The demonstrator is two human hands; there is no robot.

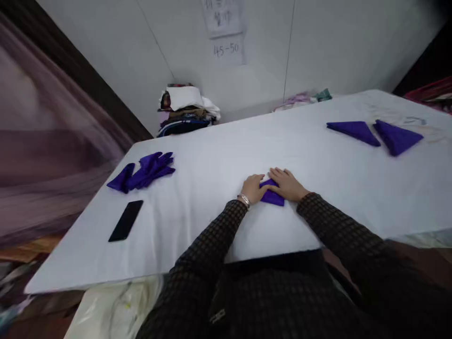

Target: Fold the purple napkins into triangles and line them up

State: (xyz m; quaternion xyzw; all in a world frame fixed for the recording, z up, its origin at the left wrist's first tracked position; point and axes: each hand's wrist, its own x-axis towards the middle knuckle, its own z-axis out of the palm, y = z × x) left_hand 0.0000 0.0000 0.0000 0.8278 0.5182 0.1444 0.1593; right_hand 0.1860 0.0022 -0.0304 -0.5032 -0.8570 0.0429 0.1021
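A folded piece of purple cloth (272, 197) lies flat on the white-covered table, partly hidden under my hands. At its left edge my left hand (252, 188) rests with fingers slightly bent, a bracelet at the wrist. My right hand (286, 185) lies over the cloth's upper right part, fingers stretched out and palm down. The two thumbs come close together above the cloth. Neither hand visibly lifts it.
To the left are crumpled purple cloths (150, 170) and a black phone (126, 220). Two folded purple triangles, one left (355, 131) and one right (397, 137), lie at the table's (197, 207) far right. Stacked fabrics (187, 110) stand against the wall.
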